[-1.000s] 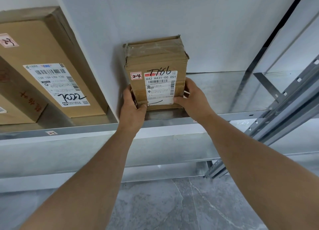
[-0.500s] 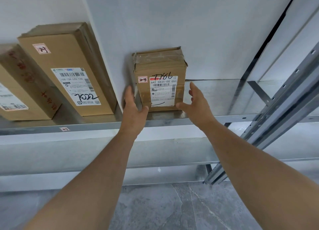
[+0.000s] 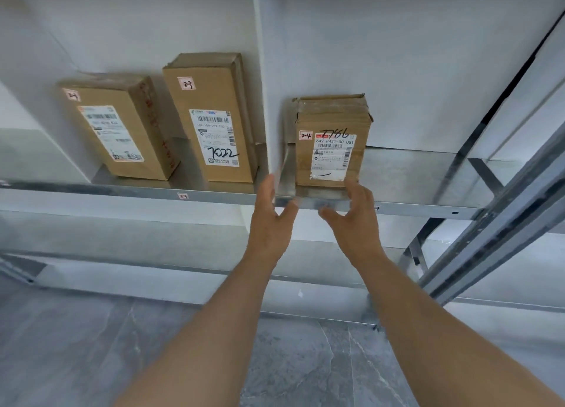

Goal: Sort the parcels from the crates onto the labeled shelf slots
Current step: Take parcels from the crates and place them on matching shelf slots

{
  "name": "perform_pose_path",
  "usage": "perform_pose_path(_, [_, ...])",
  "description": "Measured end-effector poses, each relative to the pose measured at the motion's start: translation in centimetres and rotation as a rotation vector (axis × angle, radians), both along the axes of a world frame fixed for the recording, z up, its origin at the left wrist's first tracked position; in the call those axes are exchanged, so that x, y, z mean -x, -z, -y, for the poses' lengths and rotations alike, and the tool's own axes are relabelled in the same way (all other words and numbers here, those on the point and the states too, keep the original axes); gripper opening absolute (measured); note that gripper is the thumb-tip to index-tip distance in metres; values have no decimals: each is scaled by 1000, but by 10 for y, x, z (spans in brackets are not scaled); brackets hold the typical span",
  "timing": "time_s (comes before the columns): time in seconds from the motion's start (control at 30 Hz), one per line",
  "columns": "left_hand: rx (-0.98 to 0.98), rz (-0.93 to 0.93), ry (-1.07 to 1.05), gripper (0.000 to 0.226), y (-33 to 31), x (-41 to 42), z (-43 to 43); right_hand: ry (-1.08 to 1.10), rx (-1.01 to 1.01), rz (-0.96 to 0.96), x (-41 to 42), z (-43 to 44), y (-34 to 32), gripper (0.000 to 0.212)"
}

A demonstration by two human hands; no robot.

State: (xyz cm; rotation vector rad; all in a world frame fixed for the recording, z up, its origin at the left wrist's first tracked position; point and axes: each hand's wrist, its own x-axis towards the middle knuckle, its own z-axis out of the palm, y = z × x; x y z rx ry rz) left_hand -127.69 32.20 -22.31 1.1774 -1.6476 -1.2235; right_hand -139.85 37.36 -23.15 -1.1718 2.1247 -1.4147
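Observation:
A small brown cardboard parcel (image 3: 331,140) marked "2-4" and "T786" stands upright on the metal shelf (image 3: 406,206), just right of a white divider panel (image 3: 264,79). Both my hands are off it, held in front of the shelf edge below the parcel. My left hand (image 3: 270,220) has straight fingers reaching up by the divider's lower end. Fingers spread and loosely bent, my right hand (image 3: 354,217) holds nothing. Left of the divider stand two taller parcels, one marked "7022" (image 3: 214,119) and another (image 3: 119,128) further left.
A small slot label (image 3: 182,196) is stuck on the shelf's front edge. Slanted metal uprights (image 3: 501,211) run along the right side. A lower shelf rail (image 3: 153,269) and a grey stone floor (image 3: 91,345) lie beneath. The shelf right of the small parcel is bare metal.
Both hands let go of the small parcel and drew back toward me and downward. The view shifted, bringing the two left parcels fully into sight.

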Motion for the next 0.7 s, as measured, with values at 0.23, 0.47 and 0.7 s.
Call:
perform_pose_path(0.23, [-86, -107, -271, 35, -8, -91, -30, -157, -2, 44, -96, 12, -6, 26])
perform_pose_path(0.47, [-81, -142, -550, 25, -10, -225, -27, -475, 12, 53, -234, 49, -20, 12])
perform_pose_path(0.7, [-36, -203, -801, 19, -14, -393, -27, -779, -1, 65, -414, 81, -31, 12])
